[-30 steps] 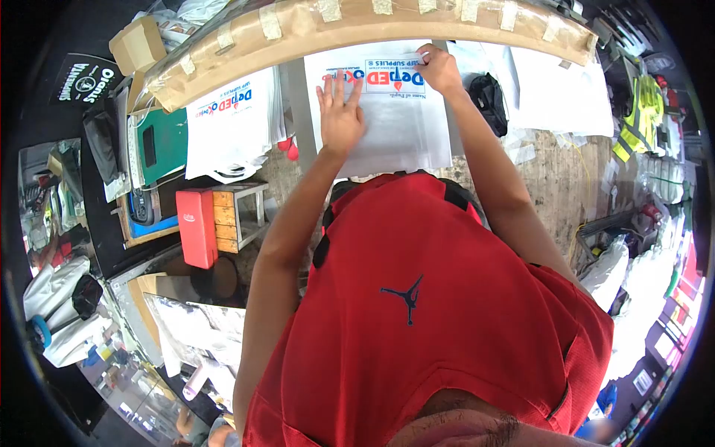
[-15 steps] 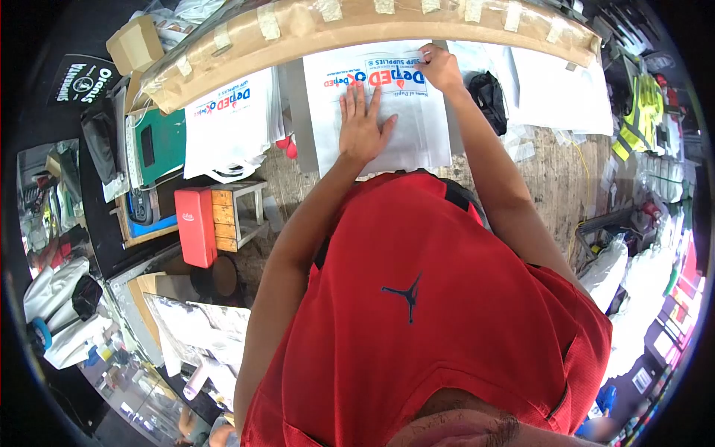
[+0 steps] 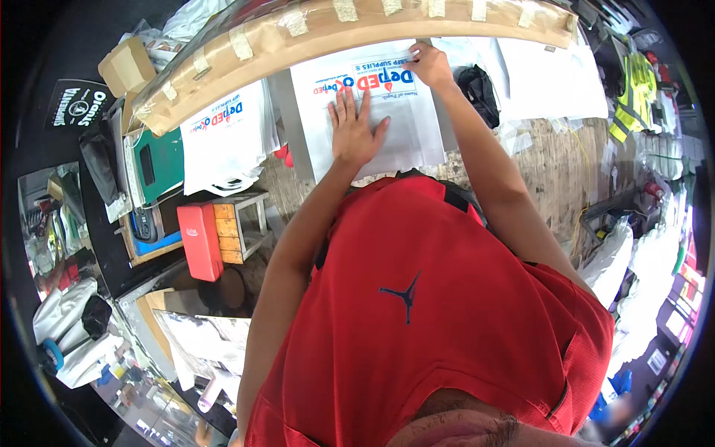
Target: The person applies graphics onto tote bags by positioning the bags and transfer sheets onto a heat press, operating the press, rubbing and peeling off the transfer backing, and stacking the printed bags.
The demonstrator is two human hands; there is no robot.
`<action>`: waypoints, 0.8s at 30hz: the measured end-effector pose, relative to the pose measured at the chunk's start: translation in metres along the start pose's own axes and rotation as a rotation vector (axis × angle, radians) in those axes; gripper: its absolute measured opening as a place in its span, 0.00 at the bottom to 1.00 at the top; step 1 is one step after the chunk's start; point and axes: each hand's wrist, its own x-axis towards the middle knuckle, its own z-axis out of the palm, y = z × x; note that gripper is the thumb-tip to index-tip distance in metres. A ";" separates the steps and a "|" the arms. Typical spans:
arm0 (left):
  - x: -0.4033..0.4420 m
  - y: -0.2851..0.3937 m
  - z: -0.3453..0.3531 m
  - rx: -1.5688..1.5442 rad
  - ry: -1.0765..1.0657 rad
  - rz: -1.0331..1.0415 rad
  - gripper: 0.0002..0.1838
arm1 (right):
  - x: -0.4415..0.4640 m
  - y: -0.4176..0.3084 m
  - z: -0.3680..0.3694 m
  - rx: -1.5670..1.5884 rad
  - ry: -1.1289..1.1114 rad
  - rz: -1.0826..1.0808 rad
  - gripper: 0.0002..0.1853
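A white printed bag [image 3: 402, 138] with red and blue lettering lies flat on a grey board [image 3: 296, 134] in front of my body. My left hand [image 3: 356, 132] rests on it with fingers spread, its fingertips at the lower edge of the lettering. At the bag's upper right corner, my right hand [image 3: 430, 65] has its fingers bent together; what they hold, if anything, is too small to make out. A stack of similar printed bags [image 3: 223, 153] lies to the left.
A long cardboard piece [image 3: 313, 37] with tape strips spans the top. White sheets [image 3: 555, 82] and a black bundle [image 3: 479, 93] lie right. A red box [image 3: 199, 242], a wooden stool [image 3: 229, 231] and a green board [image 3: 159, 164] are at left.
My left hand has slid down and right across the bag from its place a second ago. My right hand stays at the corner. The whole view has tilted slightly.
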 end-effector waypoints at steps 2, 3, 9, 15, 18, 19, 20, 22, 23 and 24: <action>0.000 0.000 0.000 0.010 0.002 -0.003 0.42 | 0.000 0.001 0.000 -0.002 0.005 0.015 0.22; 0.000 0.001 0.000 0.010 0.000 0.002 0.42 | 0.000 0.002 0.001 0.014 0.003 0.012 0.22; 0.000 0.001 0.000 0.025 -0.016 0.005 0.43 | 0.001 0.005 0.002 -0.019 0.011 -0.005 0.22; -0.001 0.001 -0.001 0.020 -0.012 -0.003 0.43 | 0.000 0.005 0.002 -0.028 0.002 -0.001 0.23; -0.001 0.001 0.000 -0.009 0.005 -0.014 0.44 | -0.002 0.004 0.001 -0.014 -0.003 0.019 0.23; -0.001 0.001 0.000 -0.006 0.008 -0.014 0.44 | -0.002 0.003 0.001 -0.011 -0.001 0.024 0.23; -0.001 0.001 0.000 -0.003 0.011 -0.015 0.44 | -0.001 0.003 0.002 -0.012 -0.001 0.023 0.23; -0.001 0.001 0.000 -0.008 0.015 -0.012 0.44 | -0.001 0.003 0.002 -0.026 0.004 0.020 0.22; -0.001 0.001 -0.001 -0.011 0.020 -0.010 0.44 | -0.001 0.004 0.002 -0.027 0.005 0.021 0.22; -0.002 0.002 0.000 -0.012 0.019 -0.009 0.44 | -0.002 0.004 0.002 -0.015 0.000 0.027 0.22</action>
